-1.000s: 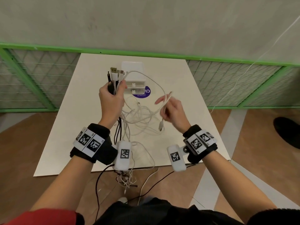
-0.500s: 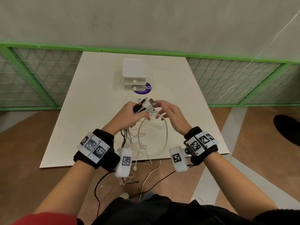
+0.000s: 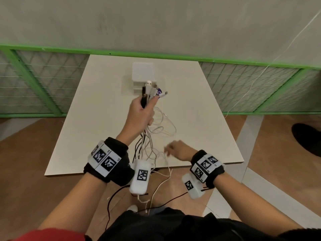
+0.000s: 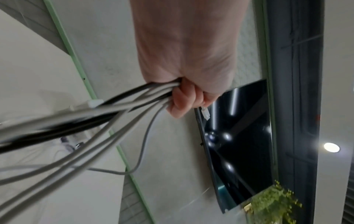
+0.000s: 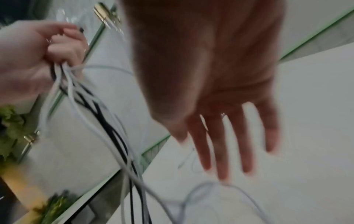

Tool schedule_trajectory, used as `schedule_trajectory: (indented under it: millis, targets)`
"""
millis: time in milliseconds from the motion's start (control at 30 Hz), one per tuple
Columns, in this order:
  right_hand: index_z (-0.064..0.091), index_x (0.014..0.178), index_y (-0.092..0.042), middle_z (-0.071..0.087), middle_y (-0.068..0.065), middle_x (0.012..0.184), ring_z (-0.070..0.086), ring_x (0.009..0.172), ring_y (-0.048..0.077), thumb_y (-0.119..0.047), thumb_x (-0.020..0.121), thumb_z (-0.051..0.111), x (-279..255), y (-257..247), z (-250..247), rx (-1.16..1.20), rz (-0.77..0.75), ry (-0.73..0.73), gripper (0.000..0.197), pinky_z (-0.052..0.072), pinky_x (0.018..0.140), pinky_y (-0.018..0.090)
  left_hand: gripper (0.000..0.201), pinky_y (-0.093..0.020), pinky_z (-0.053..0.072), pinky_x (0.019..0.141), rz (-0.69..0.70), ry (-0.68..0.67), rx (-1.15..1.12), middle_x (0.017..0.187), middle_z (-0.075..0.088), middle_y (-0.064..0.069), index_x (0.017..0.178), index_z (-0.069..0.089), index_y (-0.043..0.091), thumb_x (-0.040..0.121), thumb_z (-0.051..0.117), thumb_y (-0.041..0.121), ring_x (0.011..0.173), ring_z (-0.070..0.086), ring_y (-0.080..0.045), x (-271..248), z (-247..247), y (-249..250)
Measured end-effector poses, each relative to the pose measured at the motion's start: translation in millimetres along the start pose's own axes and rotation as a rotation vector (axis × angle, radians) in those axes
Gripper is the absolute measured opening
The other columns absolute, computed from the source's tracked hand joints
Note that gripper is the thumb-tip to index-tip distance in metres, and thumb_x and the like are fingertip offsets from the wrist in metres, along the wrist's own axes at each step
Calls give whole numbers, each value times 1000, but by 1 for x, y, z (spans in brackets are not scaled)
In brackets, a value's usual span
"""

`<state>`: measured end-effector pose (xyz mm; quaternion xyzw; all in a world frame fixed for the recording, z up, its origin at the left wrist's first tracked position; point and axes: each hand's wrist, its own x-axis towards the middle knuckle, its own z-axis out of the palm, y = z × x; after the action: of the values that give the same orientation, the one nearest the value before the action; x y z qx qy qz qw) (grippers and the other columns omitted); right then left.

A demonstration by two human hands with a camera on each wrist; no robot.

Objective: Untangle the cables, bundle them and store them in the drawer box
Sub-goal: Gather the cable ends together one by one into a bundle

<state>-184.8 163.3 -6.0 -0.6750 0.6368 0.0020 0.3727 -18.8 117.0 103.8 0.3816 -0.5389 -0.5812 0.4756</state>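
Observation:
My left hand [image 3: 142, 112] is raised over the table and grips a bunch of white and black cables [image 3: 149, 141] just below their plugs [image 3: 150, 90], which stick up out of the fist. The wrist views show the same grip, with the left hand [image 4: 188, 84] clenched and the cables [image 5: 107, 115] trailing down in loose loops over the near table edge. My right hand [image 3: 175, 149] hovers low near the front of the table, fingers [image 5: 226, 145] spread straight and holding nothing. The white drawer box [image 3: 142, 72] stands at the far middle of the table, partly hidden by the plugs.
The white table [image 3: 97, 105] has a purple sticker [image 3: 159, 92] in front of the box. A green mesh fence [image 3: 43, 80] runs behind the table. Cables hang off the near edge toward the wooden floor [image 3: 22, 180]. A dark shoe [image 3: 307, 140] is at the far right.
My left hand has lifted the bunched plug ends up and away from me. My right hand has let go, dropped toward the near table edge and opened.

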Motion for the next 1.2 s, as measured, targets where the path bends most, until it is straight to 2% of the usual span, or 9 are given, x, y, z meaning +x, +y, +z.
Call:
schedule_trajectory:
  millis: [100,333,467,567,633,767,867,1033,1200]
  targets:
    - [57,119,-10,63,1,112,56,103,14,-32,95,42,-5,-15,-18,389,-290,390,35,41,88,20,32,-22,24,40,-26,-40,136,39,29,12,66,37,17,97,47,18,35,25,-7,-5,14,-20]
    - [35,139,-9,48,8,135,41,127,18,-44,79,34,-1,-18,-22,413,-485,446,69,30,108,31,35,-28,24,45,18,130,175,42,32,14,64,35,21,97,47,24,40,27,-8,2,7,-32]
    - [28,142,-9,32,-2,143,31,133,14,-74,80,30,-2,-29,-17,334,-603,550,90,19,110,15,34,-33,27,50,72,148,247,49,34,10,64,37,23,96,48,25,45,29,-12,0,9,-31]
    - [47,125,-7,57,4,122,52,106,7,-42,80,59,-5,-53,6,384,-479,255,58,39,93,16,31,-30,25,48,92,129,213,52,33,5,67,39,21,97,46,24,45,29,-10,-6,24,-29]
    - [57,92,-12,66,-2,80,59,73,1,-21,86,55,-5,-61,19,467,-444,258,11,45,71,21,31,-29,24,47,58,131,189,53,33,5,67,39,20,97,45,24,44,28,-9,-9,25,-33]
    - [54,86,-12,57,-6,55,54,50,5,-9,96,39,-1,-51,32,343,-430,63,19,50,66,32,31,-25,33,43,-234,-76,410,55,35,1,70,38,16,99,41,26,45,34,-13,-3,6,-50]
    - [56,98,-2,61,11,71,54,57,3,-11,97,41,7,-43,33,177,-404,-77,17,47,65,22,23,-23,36,47,-471,-324,509,61,39,-1,83,40,11,100,37,26,48,35,-13,0,1,-59]
    - [48,129,-10,58,8,123,53,109,15,-9,80,65,29,-33,-10,68,-299,-142,52,40,95,24,24,-30,38,62,-259,-62,416,62,39,3,81,48,15,99,39,28,54,38,-10,10,0,-63]
    - [58,114,-6,69,14,104,61,100,23,9,77,48,69,-3,-35,233,-101,196,41,40,70,11,27,-23,33,50,-197,80,258,60,33,3,73,38,21,100,39,26,44,33,-4,23,-7,-63]
